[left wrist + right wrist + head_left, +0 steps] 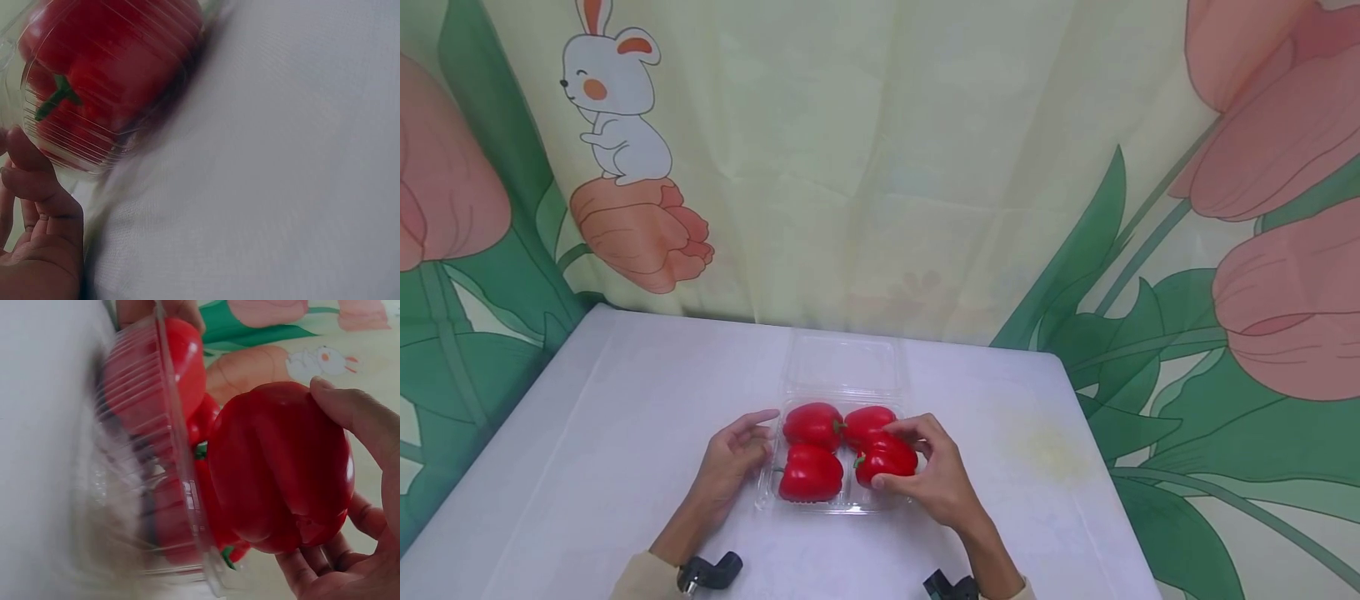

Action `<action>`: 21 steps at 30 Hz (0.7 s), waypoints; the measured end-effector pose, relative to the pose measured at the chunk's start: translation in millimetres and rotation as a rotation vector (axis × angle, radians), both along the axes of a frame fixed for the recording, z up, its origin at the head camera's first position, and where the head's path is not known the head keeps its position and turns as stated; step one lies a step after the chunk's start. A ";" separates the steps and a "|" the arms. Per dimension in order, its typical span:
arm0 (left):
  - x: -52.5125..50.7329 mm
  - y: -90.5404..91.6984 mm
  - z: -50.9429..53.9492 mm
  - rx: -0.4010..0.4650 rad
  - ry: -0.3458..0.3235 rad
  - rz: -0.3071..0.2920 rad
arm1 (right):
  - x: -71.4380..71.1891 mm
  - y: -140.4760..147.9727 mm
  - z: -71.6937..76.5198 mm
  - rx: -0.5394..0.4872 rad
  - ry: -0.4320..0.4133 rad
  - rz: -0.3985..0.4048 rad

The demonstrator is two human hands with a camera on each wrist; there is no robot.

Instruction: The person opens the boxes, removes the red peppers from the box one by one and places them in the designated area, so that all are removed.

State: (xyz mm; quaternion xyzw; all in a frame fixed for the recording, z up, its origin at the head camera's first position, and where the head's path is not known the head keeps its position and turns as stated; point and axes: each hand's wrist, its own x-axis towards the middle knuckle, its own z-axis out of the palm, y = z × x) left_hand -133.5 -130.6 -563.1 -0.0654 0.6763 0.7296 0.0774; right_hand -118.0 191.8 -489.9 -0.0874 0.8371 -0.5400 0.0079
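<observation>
My right hand grips a red bell pepper between thumb and fingers, at the front right of a clear plastic clamshell box. The right wrist view shows this pepper raised above the box rim. Three more red bell peppers sit in the box: one at back left, one at back right and one at front left. Beside the box's left wall is my left hand, its fingers loosely bent by the rim; whether they touch is unclear. A green stem shows through the ribbed wall.
The clear lid lies folded back behind the box. A white cloth covers the table. Behind it hangs a curtain printed with tulips and a rabbit. Each wrist bears a black camera mount.
</observation>
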 end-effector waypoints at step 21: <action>0.4 1.4 1.2 -0.015 0.007 0.004 | -23.0 35.2 21.4 -0.150 0.055 -0.096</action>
